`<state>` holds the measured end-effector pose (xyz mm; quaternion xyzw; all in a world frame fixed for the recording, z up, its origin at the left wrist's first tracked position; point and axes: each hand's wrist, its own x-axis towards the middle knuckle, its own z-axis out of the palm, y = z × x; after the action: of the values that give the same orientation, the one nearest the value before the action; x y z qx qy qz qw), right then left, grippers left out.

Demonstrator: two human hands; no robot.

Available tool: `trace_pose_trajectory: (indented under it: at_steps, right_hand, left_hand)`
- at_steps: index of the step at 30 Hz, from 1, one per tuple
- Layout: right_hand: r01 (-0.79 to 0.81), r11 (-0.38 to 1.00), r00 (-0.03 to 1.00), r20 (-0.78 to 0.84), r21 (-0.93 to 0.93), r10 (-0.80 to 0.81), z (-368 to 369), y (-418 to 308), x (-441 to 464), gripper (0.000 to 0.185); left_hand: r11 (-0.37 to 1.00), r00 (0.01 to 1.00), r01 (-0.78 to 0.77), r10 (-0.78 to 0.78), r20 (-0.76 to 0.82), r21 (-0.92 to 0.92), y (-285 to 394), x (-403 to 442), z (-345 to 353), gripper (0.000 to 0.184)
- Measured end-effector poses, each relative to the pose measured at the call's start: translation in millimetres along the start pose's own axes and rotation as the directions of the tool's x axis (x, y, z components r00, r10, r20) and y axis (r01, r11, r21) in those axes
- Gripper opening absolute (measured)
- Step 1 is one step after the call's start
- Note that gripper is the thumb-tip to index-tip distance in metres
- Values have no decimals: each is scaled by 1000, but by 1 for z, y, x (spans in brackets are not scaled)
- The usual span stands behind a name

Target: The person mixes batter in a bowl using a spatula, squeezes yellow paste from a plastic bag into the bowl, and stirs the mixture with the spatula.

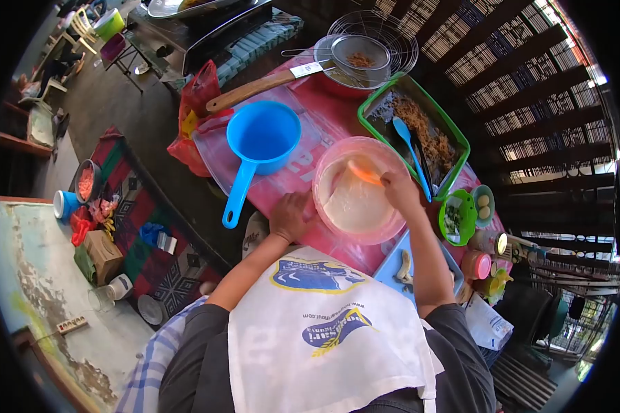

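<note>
A pink bowl (360,231) of pale, creamy batter stands on the table in front of me. My right hand (398,189) is closed on an orange scoop (365,171), whose far end dips into the batter. Beside the bowl's left edge, my left hand (290,217) rests low with its fingers bent; whether they touch the rim is unclear. Up and to the left of the bowl is a blue dipper (263,131), its handle pointing toward me.
A green tray (463,150) with brown shreds and a blue spatula (412,155) lies right, near a green basket (458,217) and jars (476,265). A strainer (360,54) sits at the back. A light blue tray (390,263) is near my right forearm.
</note>
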<state>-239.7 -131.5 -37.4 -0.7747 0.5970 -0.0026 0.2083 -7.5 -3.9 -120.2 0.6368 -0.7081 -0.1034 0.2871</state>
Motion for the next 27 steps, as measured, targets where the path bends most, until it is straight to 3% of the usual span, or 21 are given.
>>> trace_pose_trajectory:
  at_steps: [2,3,6,7,10,13,16,19,22,25,27]
  right_hand:
    - [-4,997,999,54,-81,8,17,-7,-15,19]
    - [162,984,986,-26,-80,-165,33,2,-26,18]
    - [136,990,942,303,39,-142,-1,-16,-47,17]
    - [160,983,925,332,96,-183,-9,-6,-39,17]
    - [-68,994,992,108,81,59,-23,-3,-9,19]
    - [1,999,998,63,-50,2,6,-5,0,21]
    - [233,970,948,240,-66,-211,8,-27,-32,22]
    - [262,965,923,285,31,-259,-9,-4,-29,21]
    - [21,998,999,34,50,-23,-14,13,-8,19]
    - [-38,996,997,58,-77,43,-2,-3,-22,20]
    - [84,989,977,207,-120,-58,-4,-15,-39,21]
  left_hand:
    - [1000,1000,-18,18,-20,0,-1,0,2,58]
    - [1000,999,-26,26,-29,-3,-1,0,3,58]
    - [1000,1000,5,-4,-14,22,3,1,0,56]
    - [1000,1000,1,0,-11,26,2,1,2,57]
    - [999,1000,-17,17,1,37,-1,1,6,59]
    - [998,1000,-20,20,-9,53,1,0,6,56]
    - [997,999,-17,19,-29,71,3,2,-2,55]
    - [1000,1000,-14,15,-28,27,4,2,-3,56]
    - [1000,1000,-2,2,-12,23,5,3,-1,55]
    - [1000,1000,7,-7,-13,25,3,3,-3,55]
    - [1000,1000,-6,6,-10,8,2,3,-2,55]
